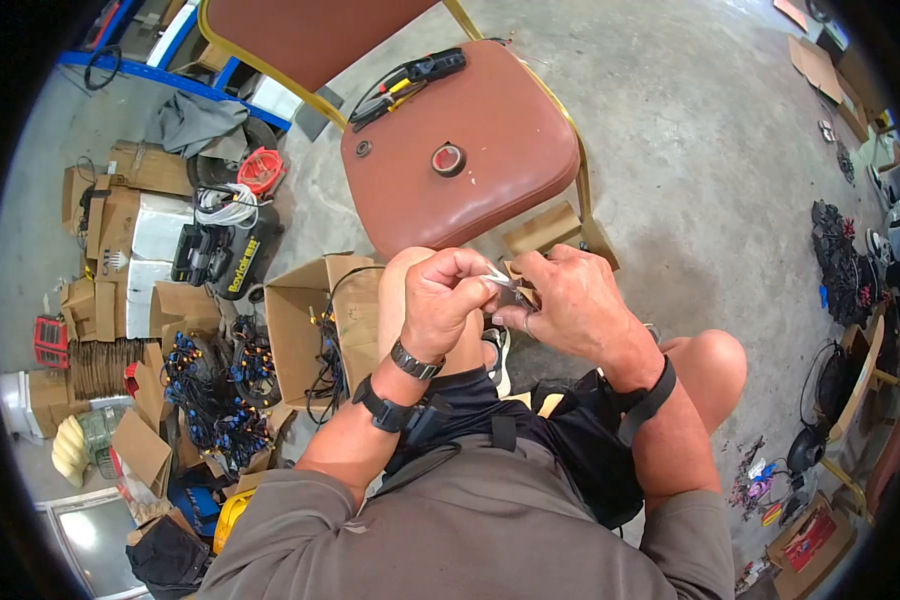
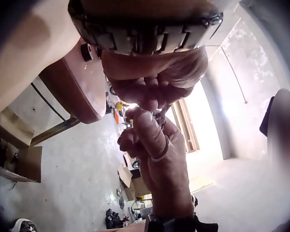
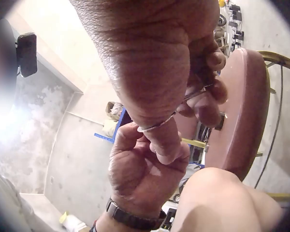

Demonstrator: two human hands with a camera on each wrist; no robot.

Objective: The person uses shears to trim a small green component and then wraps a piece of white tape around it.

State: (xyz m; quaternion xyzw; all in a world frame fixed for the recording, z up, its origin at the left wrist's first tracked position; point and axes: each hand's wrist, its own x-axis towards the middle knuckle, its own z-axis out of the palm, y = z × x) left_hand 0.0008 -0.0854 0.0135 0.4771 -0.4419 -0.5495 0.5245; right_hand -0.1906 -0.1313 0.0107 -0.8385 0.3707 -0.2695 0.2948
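Note:
Above the lap, the left hand (image 1: 442, 305) pinches a thin whitish piece (image 1: 497, 277) between thumb and fingers. Close on its right, the right hand (image 1: 582, 305) has its fingers curled round a small, partly hidden metallic and brown item (image 1: 525, 292). In the left wrist view, the left hand (image 2: 154, 72) is above the right hand (image 2: 164, 159), fingertips nearly meeting at a small dark item (image 2: 159, 117). The right wrist view shows the right hand (image 3: 145, 63) over the left hand (image 3: 147, 171); a thin metallic piece (image 3: 199, 93) lies by the right fingers. Exact shapes cannot be told.
A brown-red chair (image 1: 500, 125) stands in front, bearing a tape-like roll (image 1: 448, 159), a small dark ring (image 1: 363, 149) and tools (image 1: 410, 85). Open cartons (image 1: 295, 320) and bundled cables (image 1: 215, 390) lie left. Black items (image 1: 842, 260) lie on the floor at right.

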